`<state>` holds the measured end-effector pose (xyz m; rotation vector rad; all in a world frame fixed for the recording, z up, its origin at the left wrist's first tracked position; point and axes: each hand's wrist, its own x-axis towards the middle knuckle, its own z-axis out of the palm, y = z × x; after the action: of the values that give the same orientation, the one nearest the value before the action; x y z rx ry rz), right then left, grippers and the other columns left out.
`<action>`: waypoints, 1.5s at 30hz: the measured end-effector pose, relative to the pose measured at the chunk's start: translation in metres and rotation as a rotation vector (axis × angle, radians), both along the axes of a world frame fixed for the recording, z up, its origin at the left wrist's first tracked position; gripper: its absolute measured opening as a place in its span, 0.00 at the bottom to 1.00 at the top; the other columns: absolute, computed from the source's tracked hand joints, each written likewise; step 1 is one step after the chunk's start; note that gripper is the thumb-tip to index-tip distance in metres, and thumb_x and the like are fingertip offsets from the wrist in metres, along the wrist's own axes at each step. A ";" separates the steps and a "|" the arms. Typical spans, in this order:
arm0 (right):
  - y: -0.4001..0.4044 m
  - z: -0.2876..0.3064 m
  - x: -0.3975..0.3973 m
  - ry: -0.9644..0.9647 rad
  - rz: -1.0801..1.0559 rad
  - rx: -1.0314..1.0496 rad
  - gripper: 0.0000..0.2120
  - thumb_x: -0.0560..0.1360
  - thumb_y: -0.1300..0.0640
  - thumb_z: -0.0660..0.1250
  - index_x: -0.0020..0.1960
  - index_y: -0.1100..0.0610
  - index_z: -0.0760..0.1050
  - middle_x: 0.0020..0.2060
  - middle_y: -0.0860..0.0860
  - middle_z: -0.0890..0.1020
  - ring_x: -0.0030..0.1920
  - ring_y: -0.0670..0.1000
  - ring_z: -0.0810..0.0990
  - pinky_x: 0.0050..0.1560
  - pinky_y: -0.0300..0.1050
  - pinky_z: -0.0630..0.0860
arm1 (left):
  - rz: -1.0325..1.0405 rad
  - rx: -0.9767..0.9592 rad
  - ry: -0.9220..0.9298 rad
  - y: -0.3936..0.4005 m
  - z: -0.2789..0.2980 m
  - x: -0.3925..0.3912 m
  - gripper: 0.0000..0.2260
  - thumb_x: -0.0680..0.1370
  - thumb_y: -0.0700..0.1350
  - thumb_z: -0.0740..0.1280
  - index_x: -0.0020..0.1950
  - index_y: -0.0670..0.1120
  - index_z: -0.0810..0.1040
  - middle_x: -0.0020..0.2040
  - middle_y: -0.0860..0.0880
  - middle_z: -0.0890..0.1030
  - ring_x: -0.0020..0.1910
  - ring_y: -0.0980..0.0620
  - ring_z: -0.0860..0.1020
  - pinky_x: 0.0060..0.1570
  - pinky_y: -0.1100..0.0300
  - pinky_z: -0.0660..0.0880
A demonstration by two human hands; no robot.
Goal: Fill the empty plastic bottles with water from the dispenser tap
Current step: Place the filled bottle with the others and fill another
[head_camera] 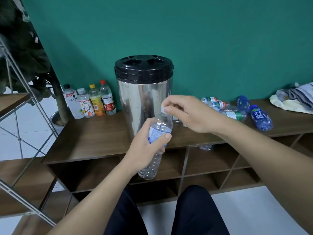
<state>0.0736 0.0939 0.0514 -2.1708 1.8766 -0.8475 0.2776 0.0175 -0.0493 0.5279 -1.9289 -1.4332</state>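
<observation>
At centre frame we found the left hand [149, 141] wrapped around a clear bottle [156, 146], and the right hand [183, 112] pinching its cap [164, 109], in front of the steel dispenser [144, 97]. We judged filling not begun. Four capped bottles [89, 100] stood at left; others [237, 111] lay at right. Label writing was unreadable.
</observation>
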 end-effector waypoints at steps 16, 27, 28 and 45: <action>0.002 -0.014 -0.004 0.066 -0.034 0.063 0.11 0.85 0.44 0.71 0.48 0.48 0.86 0.37 0.36 0.82 0.39 0.44 0.78 0.40 0.37 0.71 | 0.097 -0.129 -0.130 0.010 -0.025 0.007 0.22 0.82 0.54 0.78 0.71 0.61 0.72 0.57 0.59 0.85 0.55 0.54 0.84 0.56 0.56 0.82; -0.006 -0.066 -0.019 -0.222 -0.020 0.135 0.07 0.89 0.52 0.67 0.64 0.48 0.82 0.55 0.42 0.85 0.56 0.45 0.82 0.58 0.38 0.78 | -0.020 0.038 -0.003 0.016 -0.098 0.003 0.25 0.84 0.39 0.75 0.77 0.52 0.70 0.59 0.55 0.83 0.57 0.53 0.82 0.60 0.61 0.78; -0.012 -0.077 -0.024 -0.220 -0.080 0.140 0.07 0.88 0.52 0.67 0.63 0.48 0.82 0.54 0.42 0.85 0.54 0.42 0.82 0.56 0.37 0.77 | -0.040 0.037 -0.013 0.016 -0.106 0.004 0.25 0.84 0.37 0.73 0.78 0.51 0.69 0.61 0.55 0.82 0.59 0.52 0.81 0.61 0.63 0.77; -0.079 -0.228 -0.052 0.182 -0.565 0.210 0.10 0.87 0.57 0.68 0.66 0.59 0.83 0.63 0.56 0.78 0.56 0.58 0.82 0.51 0.44 0.72 | 0.024 0.184 -0.272 -0.025 -0.208 0.004 0.27 0.80 0.42 0.80 0.73 0.56 0.71 0.61 0.55 0.85 0.60 0.54 0.85 0.62 0.56 0.82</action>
<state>0.0215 0.0152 -0.1766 -1.6576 2.5942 -0.4987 0.2815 -0.0079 -0.2573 0.8673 -1.9988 -1.6005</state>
